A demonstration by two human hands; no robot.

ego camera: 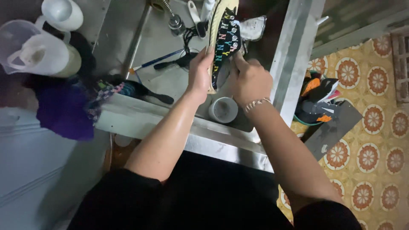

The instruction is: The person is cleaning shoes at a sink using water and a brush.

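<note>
gripping the black patterned shoe (226,42) at upper centre, left hand (199,74) clasps its sole edge, right hand (249,81) pinches the upper; it looks light, flexible, probably wet-slick.

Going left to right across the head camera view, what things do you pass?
Clear plastic jug → purple cloth → left hand → black patterned shoe → right hand → basket of scraps → patterned floor tiles.

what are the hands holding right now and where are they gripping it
Both hold a black patterned shoe over the sink: left hand on its pale sole edge, right hand on the upper.
</note>
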